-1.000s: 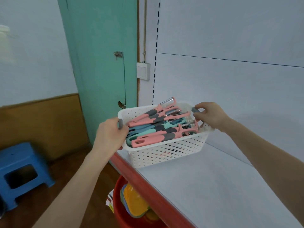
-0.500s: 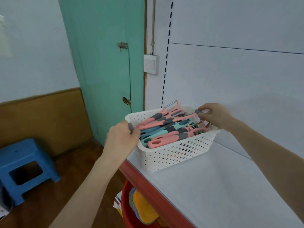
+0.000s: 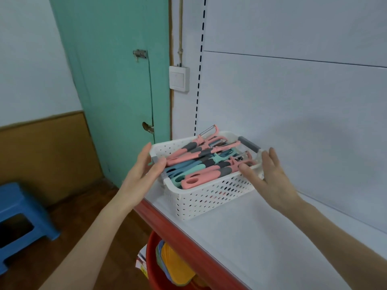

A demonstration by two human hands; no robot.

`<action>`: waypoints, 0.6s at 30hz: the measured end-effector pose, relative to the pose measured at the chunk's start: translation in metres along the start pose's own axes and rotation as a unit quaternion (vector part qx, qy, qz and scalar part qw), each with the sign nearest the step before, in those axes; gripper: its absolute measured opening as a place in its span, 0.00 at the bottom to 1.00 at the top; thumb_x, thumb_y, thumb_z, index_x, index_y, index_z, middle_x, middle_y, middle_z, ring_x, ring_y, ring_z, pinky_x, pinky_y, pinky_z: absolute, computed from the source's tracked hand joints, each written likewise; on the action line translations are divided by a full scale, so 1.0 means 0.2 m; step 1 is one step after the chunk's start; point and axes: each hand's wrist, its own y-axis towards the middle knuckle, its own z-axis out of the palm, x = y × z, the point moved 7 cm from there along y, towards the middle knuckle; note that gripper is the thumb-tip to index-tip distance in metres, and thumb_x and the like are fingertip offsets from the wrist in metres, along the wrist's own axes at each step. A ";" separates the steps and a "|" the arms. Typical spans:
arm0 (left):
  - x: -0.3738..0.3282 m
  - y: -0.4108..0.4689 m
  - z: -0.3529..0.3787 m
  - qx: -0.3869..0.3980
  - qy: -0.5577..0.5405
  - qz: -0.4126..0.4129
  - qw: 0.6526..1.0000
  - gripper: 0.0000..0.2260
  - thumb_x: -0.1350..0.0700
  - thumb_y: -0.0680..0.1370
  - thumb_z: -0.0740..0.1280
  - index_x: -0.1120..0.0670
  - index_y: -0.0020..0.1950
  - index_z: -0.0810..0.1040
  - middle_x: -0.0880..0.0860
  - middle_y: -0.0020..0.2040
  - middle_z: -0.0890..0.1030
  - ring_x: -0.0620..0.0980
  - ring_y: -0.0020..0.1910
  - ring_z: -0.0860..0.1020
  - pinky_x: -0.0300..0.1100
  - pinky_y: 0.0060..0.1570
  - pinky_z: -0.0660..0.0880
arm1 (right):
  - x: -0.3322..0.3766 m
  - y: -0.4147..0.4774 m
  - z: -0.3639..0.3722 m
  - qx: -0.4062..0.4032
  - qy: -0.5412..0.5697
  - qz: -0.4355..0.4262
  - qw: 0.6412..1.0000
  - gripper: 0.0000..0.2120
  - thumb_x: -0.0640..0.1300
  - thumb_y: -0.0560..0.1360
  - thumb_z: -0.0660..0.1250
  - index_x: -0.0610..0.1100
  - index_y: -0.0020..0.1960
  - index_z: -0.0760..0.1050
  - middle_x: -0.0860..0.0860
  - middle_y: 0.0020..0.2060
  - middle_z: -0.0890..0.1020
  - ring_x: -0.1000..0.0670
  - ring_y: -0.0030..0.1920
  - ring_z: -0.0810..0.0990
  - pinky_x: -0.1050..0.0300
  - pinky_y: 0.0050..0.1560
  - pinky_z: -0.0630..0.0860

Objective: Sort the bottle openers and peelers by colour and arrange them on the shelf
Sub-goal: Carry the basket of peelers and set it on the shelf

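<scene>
Loose, uncurled fingers (image 3: 272,158) of the left hand (image 3: 144,167) and right hand (image 3: 270,176) flank a white perforated basket (image 3: 209,198), thumbs touching its rim, neither hand gripping it. The basket, piled with pink, teal and blue-handled peelers (image 3: 201,179), stands at the corner of a red-edged white shelf (image 3: 261,237) near a green door (image 3: 117,80).

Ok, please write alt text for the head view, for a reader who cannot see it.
A white basket of pink, teal and blue kitchen tools sits on a white shelf, the left hand and right hand open at its two ends. A teal door stands behind.
</scene>
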 end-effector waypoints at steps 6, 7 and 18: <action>0.03 -0.01 -0.01 0.017 0.013 0.027 0.999 0.36 0.39 0.71 0.61 0.47 0.75 0.52 0.46 0.73 0.60 0.42 0.66 0.63 0.38 0.57 0.63 | -0.02 0.10 0.00 0.035 0.043 -0.021 0.998 0.39 0.63 0.72 0.55 0.40 0.74 0.52 0.49 0.76 0.45 0.52 0.76 0.45 0.55 0.71 0.53; 0.04 -0.02 -0.01 0.020 0.013 0.033 0.999 0.42 0.32 0.66 0.62 0.46 0.75 0.52 0.44 0.71 0.61 0.43 0.67 0.64 0.39 0.57 0.64 | -0.04 0.12 0.00 0.034 0.052 -0.019 0.998 0.40 0.61 0.73 0.57 0.40 0.75 0.49 0.49 0.76 0.45 0.53 0.76 0.44 0.55 0.71 0.51; 0.02 -0.05 0.04 -0.013 0.050 0.031 0.998 0.44 0.40 0.65 0.66 0.50 0.76 0.52 0.49 0.73 0.63 0.51 0.69 0.67 0.47 0.62 0.68 | -0.12 0.25 0.00 0.067 0.157 0.002 0.985 0.26 0.61 0.70 0.62 0.42 0.58 0.66 0.53 0.56 0.76 0.51 0.62 0.72 0.53 0.62 0.69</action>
